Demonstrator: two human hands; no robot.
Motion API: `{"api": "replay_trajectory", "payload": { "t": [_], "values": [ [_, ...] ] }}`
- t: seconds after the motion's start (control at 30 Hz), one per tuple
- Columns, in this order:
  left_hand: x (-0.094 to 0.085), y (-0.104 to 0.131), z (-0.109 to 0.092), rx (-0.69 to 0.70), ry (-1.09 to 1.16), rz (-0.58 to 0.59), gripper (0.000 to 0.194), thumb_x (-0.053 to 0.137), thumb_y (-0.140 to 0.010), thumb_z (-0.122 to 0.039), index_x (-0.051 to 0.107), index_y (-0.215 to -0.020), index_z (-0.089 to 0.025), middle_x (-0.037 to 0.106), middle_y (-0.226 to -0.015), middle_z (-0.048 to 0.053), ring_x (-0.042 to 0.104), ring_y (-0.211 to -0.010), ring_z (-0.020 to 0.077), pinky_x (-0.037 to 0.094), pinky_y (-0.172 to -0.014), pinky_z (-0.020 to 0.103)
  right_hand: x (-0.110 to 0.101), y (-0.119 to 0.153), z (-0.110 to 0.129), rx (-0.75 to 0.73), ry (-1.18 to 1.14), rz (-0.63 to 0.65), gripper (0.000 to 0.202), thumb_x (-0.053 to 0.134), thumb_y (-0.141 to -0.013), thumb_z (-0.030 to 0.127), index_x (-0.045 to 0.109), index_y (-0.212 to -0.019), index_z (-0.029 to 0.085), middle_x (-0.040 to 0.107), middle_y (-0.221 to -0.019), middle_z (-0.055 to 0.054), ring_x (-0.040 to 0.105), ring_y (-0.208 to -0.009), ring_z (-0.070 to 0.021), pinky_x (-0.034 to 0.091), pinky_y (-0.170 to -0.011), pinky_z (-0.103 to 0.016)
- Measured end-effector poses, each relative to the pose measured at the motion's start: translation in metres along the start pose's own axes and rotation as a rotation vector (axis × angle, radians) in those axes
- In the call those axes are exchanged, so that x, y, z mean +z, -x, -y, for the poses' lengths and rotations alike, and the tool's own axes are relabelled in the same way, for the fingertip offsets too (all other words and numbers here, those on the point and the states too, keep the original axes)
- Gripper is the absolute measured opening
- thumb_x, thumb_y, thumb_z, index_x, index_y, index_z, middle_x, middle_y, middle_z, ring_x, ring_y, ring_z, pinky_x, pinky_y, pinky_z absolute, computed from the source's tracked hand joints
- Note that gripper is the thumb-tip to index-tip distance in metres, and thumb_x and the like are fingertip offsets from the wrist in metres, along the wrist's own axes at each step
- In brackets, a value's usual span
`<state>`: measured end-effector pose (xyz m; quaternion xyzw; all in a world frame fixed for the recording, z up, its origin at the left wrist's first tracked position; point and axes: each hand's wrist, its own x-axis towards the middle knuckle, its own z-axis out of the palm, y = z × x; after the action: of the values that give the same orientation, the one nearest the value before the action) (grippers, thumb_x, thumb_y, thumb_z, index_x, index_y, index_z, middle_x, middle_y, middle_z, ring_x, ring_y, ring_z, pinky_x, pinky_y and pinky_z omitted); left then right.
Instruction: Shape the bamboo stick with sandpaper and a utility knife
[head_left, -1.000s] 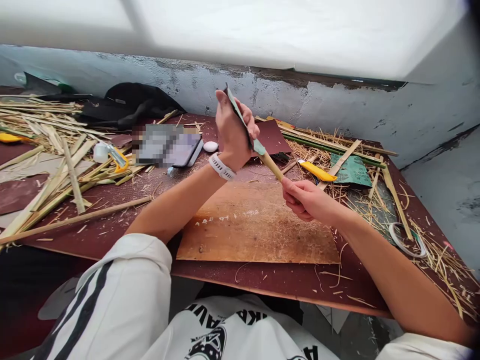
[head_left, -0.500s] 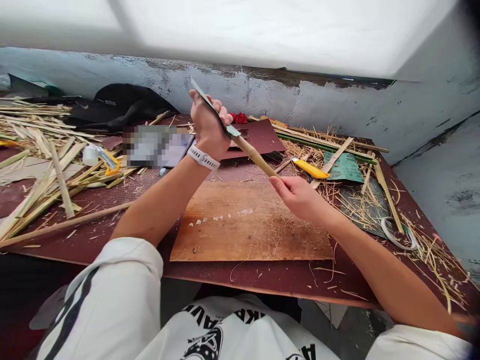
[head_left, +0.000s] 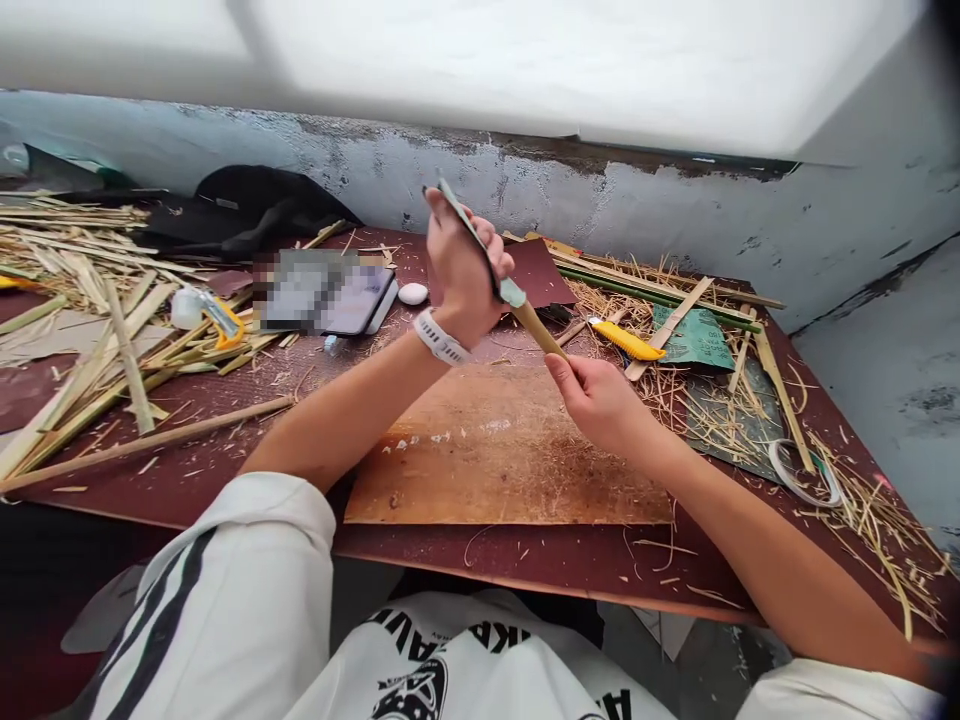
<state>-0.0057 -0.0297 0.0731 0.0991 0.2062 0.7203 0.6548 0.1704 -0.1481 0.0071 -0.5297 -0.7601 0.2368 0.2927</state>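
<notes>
My right hand (head_left: 596, 395) grips the near end of a pale bamboo stick (head_left: 538, 328) that slants up and to the left. Around the stick's upper part my left hand (head_left: 469, 260) is closed, with a green-grey sheet (head_left: 513, 292), which looks like sandpaper, between palm and stick. The stick's far end is hidden by the sheet and hand. Below both hands a wooden board (head_left: 510, 460) lies flat at the front of the dark red table (head_left: 525, 555).
Right of my hands lie a yellow cutter (head_left: 628, 342), a green sandpaper piece (head_left: 697, 340), a tape ring (head_left: 806, 475) and shavings. At left are bamboo strips (head_left: 127, 360), a yellow-handled tool (head_left: 221, 322), a phone-like device (head_left: 360, 298) and a white oval object (head_left: 412, 293).
My left hand and the sheet have slid down the stick toward my right hand, covering more of it. The white oval object now shows. My right hand has barely moved.
</notes>
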Motion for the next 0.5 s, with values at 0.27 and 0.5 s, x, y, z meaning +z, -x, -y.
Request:
{"api": "replay_trajectory", "payload": {
  "t": [0.27, 0.5],
  "values": [
    [0.0, -0.003, -0.002, 0.274, -0.138, 0.073, 0.044, 0.034, -0.115, -0.037, 0.039, -0.073, -0.024, 0.033, -0.051, -0.006, 0.025, -0.038, 0.0106, 0.02, -0.041, 0.025, 0.0, 0.003, 0.001, 0.0, 0.112, 0.039, 0.046, 0.039, -0.109, 0.049, 0.042, -0.072, 0.022, 0.042, -0.059, 0.002, 0.032, -0.053, -0.0125, 0.019, -0.056, -0.031],
    [-0.012, -0.017, 0.0, 0.041, -0.117, 0.134, 0.046, 0.039, -0.107, -0.055, 0.045, -0.071, -0.028, 0.039, -0.049, -0.003, 0.033, -0.038, 0.0145, 0.024, -0.041, 0.027, 0.011, 0.013, 0.002, 0.013, 0.324, -0.153, 0.044, 0.037, -0.109, 0.05, 0.063, -0.094, 0.018, 0.049, -0.066, -0.003, 0.03, -0.054, -0.0135, 0.015, -0.057, -0.032]
  ]
}}
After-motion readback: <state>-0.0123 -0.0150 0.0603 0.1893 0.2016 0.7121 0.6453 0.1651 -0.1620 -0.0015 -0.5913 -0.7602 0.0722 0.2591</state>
